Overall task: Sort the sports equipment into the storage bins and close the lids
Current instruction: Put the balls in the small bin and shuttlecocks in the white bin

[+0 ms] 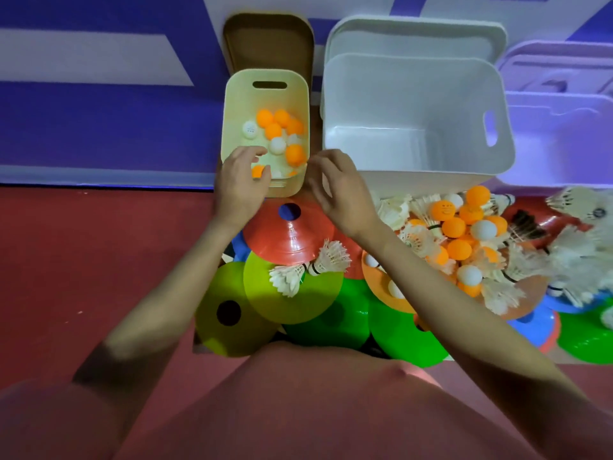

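Both forearms are bare from elbow to wrist, with no sleeves, watch or rings in sight. The left hand (237, 184) and right hand (338, 194) wear no gloves.

A red floor (83, 260) spreads out under everything, meeting a wall (99, 121) at the back along a pale skirting strip (99, 174). That wall is deep blue-purple, crossed by broad pale bands (83, 58) that slant and end in angled edges.
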